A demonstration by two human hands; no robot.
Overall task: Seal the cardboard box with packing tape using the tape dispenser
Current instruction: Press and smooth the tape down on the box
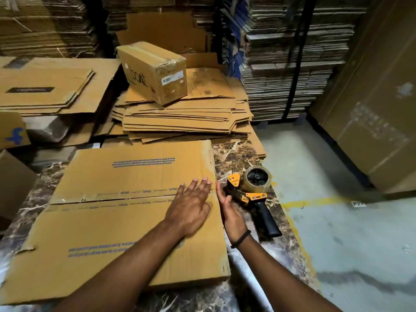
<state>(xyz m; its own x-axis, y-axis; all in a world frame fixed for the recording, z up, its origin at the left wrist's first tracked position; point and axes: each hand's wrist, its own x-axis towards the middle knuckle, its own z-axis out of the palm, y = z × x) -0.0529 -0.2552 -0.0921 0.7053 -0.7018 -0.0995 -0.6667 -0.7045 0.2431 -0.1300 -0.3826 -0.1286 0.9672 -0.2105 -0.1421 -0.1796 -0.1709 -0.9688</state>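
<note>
Head view: the cardboard box [117, 221] is seen lying broad and low on the marbled table [236, 154], its two top flaps closed so that they meet in a seam [112, 200] running across the lid. The left hand [191, 208] is laid flat on the box at the right end of that seam, fingers straight and spread, nothing gripped. The flaps are presumably being pressed down so that they sit level and shut for taping.

The right hand [230, 216] is held edge-on at the right side of the box, just by the seam's end, fingers extended and relaxed, nothing held. Whether the side wall is actually touched cannot be told. This hand is placed between the box and the tape dispenser [249, 192], which is found lying on its side on the table just right of the box. Its roll [256, 179] is turned away from the person and its black handle [266, 219] is pointed back towards the person, so an easy pick-up by that hand is judged likely. The dispenser is not yet gripped.

Whether any tape already lies along the seam cannot be made out; printed dashes marked for taping are seen beside it. Beyond the box, a small sealed carton [155, 70] is set on a stack of flattened cardboard [180, 118].
</note>
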